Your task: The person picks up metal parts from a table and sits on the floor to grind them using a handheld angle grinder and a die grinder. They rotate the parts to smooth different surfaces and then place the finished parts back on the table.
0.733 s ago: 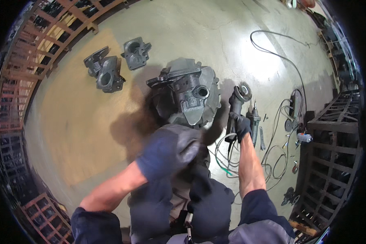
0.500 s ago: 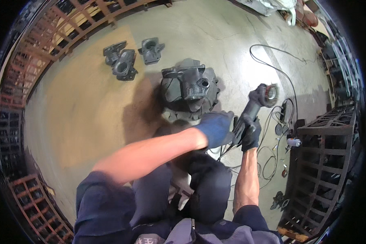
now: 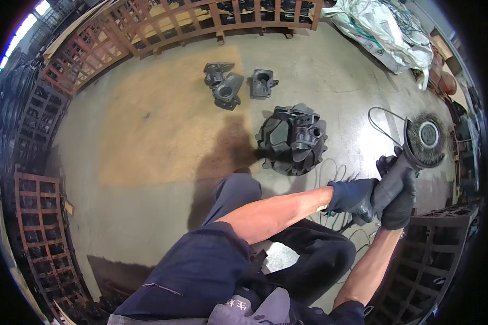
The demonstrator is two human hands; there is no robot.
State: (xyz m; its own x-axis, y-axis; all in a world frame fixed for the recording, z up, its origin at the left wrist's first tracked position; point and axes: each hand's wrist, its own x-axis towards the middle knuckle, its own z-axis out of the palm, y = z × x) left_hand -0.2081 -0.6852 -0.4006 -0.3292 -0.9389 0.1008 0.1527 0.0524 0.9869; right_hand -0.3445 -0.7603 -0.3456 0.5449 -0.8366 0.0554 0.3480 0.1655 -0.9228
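Observation:
An angle grinder [image 3: 389, 184] with a round wire brush [image 3: 438, 154] on its head is held up at the right. My right hand [image 3: 401, 203], in a dark glove, is wrapped round the grinder's body below the head. My left hand [image 3: 355, 197], in a blue and black glove, is closed at the tool's rear end, its fingertips partly hidden. Left of the tool, a dark casting with a bored opening [image 3: 308, 134] lies on top of a large round ribbed casting [image 3: 276, 142] on the floor.
Smaller dark castings [image 3: 228, 91] and another casting [image 3: 263, 84] lie farther off. Cables trail over the floor near my knees. A metal cage [image 3: 439, 238] stands close at the right, a rusty rack [image 3: 40, 216] at the left. White sacks [image 3: 385, 32] lie at the far right.
The angle grinder and both my hands have moved right, and the brush now faces up toward me. My view has shifted, so the castings appear farther right.

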